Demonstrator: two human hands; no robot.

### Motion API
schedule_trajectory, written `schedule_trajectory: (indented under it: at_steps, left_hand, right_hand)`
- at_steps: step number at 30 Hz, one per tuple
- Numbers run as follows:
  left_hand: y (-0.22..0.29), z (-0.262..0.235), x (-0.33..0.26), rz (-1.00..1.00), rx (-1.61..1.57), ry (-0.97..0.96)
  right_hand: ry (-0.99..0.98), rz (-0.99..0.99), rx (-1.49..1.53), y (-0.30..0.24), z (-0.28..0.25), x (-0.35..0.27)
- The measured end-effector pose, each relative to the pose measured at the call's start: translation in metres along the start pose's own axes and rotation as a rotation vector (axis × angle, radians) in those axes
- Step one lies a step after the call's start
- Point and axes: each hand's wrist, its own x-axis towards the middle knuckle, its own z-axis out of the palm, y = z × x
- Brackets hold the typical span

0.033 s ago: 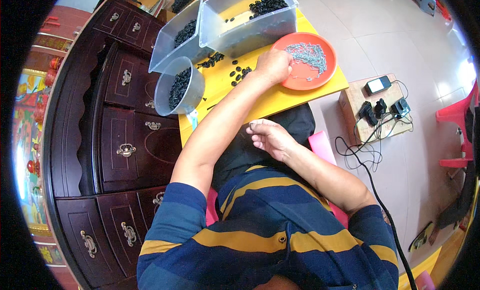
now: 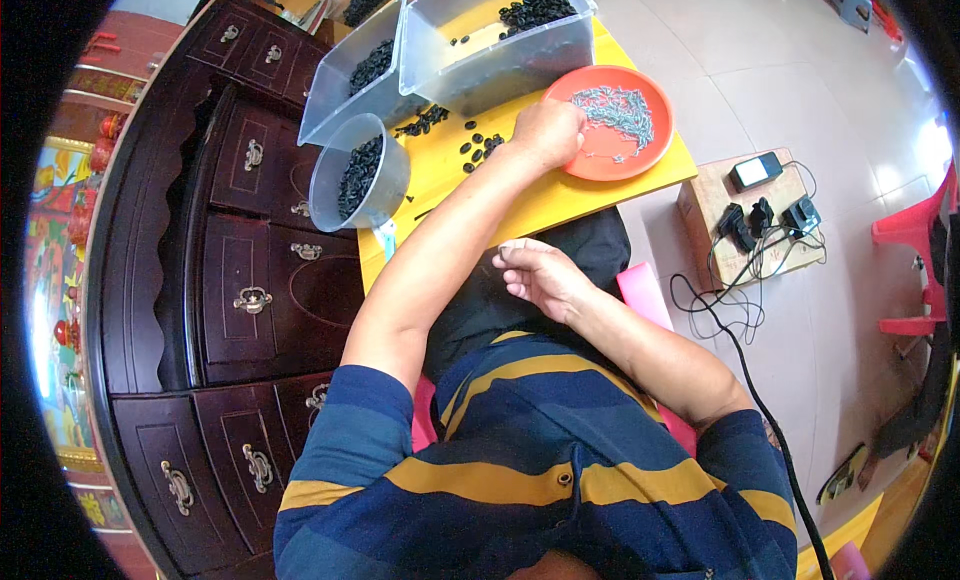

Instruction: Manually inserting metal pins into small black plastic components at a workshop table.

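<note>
My left hand (image 2: 549, 134) reaches over the left rim of an orange-red round plate (image 2: 590, 166). Its fingers are closed together close to a heap of small silver screw-like pieces (image 2: 622, 110) in that plate; whatever they pinch is hidden. Lower down, above my dark-clad lap, my right hand (image 2: 541, 276) is held with thumb and fingers pressed together and the other fingers curled. I cannot make out what sits in that pinch. Several black oval pieces (image 2: 478, 152) lie on the yellow table (image 2: 530, 202), just left of my left wrist.
Two clear plastic bins (image 2: 500, 75) (image 2: 345, 105) and a clear round tub (image 2: 399, 170) hold black pieces. A dark wooden cabinet (image 2: 215, 310) borders the left. On the right, a box (image 2: 700, 242) carries black adapters with tangled cables. Beyond it stands a red plastic chair (image 2: 912, 230).
</note>
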Motion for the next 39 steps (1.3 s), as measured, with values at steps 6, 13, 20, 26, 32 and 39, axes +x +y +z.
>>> schedule_trajectory:
  at_steps: [6,13,20,26,32,39]
  left_hand:
    - [-0.002,0.006,0.002,0.047,0.191,-0.051]
    - [-0.004,-0.007,-0.004,0.074,0.095,-0.004]
    - [-0.003,-0.003,0.000,0.058,0.202,-0.080]
    - [-0.008,-0.012,-0.005,0.085,-0.009,-0.052]
    - [-0.008,-0.026,-0.003,0.021,0.052,-0.150]
    - [0.009,-0.025,0.004,-0.015,0.227,-0.295]
  right_hand:
    - [-0.004,0.021,-0.019,0.001,0.003,-0.002]
    - [0.002,0.007,-0.018,-0.002,0.004,-0.003]
    - [-0.007,0.005,-0.030,-0.001,0.004,-0.001]
    - [0.008,0.001,-0.019,-0.002,0.007,-0.005]
    - [-0.011,0.004,-0.021,-0.001,0.006,-0.004]
    - [-0.012,0.004,-0.023,-0.002,0.006,-0.002]
